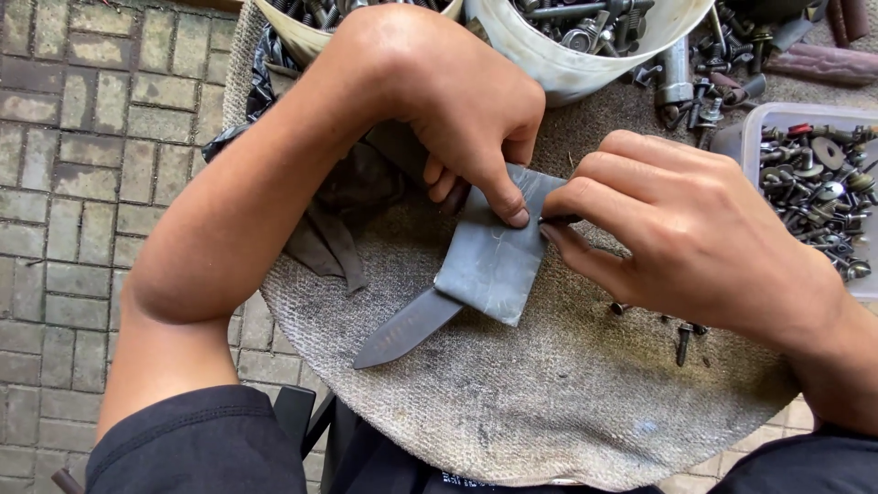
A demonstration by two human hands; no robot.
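Nearest the camera, dark sleeves frame the bottom of the view, and a round work surface covered in coarse grey-beige cloth [549, 402] spreads out over a brick-paved ground [82, 183]. On that cloth lies a dark knife blade [407, 327], its tip pointing toward the lower left; only the tip half shows, since the rest disappears under a grey sheet of abrasive paper [489, 261] folded around it.

The left hand [448, 101] reaches across from the left, its thumb pressed down on the upper part of the grey sheet while the other fingers curl under, clenched on the sheet's edge. The right hand [695, 238] comes in from the right, thumb and forefinger pinched together at the sheet's right edge; they seem to grip something thin and dark there, though the view is too tight to tell what it is.

A few loose screws [681, 340] lie on the cloth just below the right hand. Behind the left hand sits a crumpled dark rag [352, 197]. Farther back, a clear plastic tray [759, 128] at the right edge holds bolts and washers (a dense jumble), and two pale buckets [567, 64] of metal parts stand along the top.
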